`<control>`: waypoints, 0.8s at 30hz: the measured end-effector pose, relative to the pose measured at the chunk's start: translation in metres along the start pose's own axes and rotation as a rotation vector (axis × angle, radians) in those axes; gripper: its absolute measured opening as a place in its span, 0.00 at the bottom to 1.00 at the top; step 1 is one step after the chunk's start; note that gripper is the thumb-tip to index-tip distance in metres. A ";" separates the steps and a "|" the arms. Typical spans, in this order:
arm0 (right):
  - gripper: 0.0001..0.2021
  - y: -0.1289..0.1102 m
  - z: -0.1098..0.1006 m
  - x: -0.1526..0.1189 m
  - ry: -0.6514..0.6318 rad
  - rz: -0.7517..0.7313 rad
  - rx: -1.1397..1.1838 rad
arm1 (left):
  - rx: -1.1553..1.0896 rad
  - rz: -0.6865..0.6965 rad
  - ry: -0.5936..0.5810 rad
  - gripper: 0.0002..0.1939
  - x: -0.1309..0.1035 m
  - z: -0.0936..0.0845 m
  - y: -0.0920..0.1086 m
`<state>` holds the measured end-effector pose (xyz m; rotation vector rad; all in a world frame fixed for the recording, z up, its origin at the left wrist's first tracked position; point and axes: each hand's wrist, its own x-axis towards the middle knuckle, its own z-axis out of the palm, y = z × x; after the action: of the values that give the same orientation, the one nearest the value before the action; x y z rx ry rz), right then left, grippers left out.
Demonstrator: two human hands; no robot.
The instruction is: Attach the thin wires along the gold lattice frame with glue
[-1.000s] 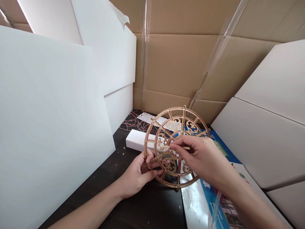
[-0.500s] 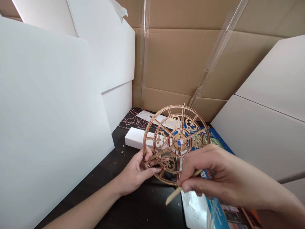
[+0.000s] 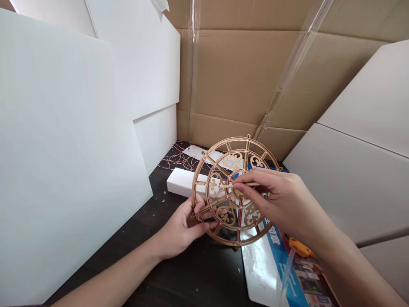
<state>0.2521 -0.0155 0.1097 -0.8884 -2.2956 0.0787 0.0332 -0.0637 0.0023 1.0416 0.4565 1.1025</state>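
Observation:
A round gold openwork wheel (image 3: 226, 216), with thin red and pale wires running along its rings and spokes, is held up tilted above the dark table. My left hand (image 3: 183, 228) grips its lower left rim, thumb in front and fingers behind. My right hand (image 3: 271, 194) is in front of the wheel's right half and hides part of the hub. Between its thumb and fingers is a thin wooden stick (image 3: 226, 186), its tip pointing left near the inner ring.
Behind the wheel lie a white box (image 3: 180, 182) and tangled red and white wires (image 3: 179, 160). Printed sheets (image 3: 284, 264) and an orange glue gun (image 3: 299, 247) with a clear stick are at the right. White panels (image 3: 73, 149) and cardboard (image 3: 236, 76) surround the dark table (image 3: 179, 281).
My right hand has moved up from the wheel's lower rim to near its hub, and the stick now points left instead of down-left. The orange glue gun has come into view.

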 end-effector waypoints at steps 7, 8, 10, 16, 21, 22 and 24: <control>0.08 -0.006 0.006 0.001 -0.052 -0.076 -0.057 | 0.015 -0.002 -0.012 0.17 -0.002 0.004 0.002; 0.09 -0.007 0.005 0.001 -0.067 -0.055 -0.067 | 0.015 -0.002 -0.014 0.17 -0.002 0.004 0.002; 0.11 -0.007 0.002 0.002 -0.092 -0.014 -0.075 | 0.024 0.001 -0.016 0.17 -0.002 0.004 0.002; 0.12 -0.003 -0.001 0.002 -0.119 0.011 -0.066 | 0.033 0.010 -0.029 0.16 -0.001 0.004 0.002; 0.12 -0.008 -0.006 0.001 -0.248 0.035 0.040 | 0.038 0.016 -0.020 0.17 -0.001 0.004 0.001; 0.12 -0.010 -0.008 0.000 -0.294 0.040 0.067 | 0.040 0.020 -0.019 0.17 -0.001 0.004 0.001; 0.12 -0.013 -0.013 -0.001 -0.386 0.030 0.125 | 0.046 0.028 -0.025 0.17 -0.001 0.003 0.000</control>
<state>0.2527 -0.0281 0.1227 -0.9045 -2.5957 0.4367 0.0352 -0.0660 0.0040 1.1041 0.4504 1.1074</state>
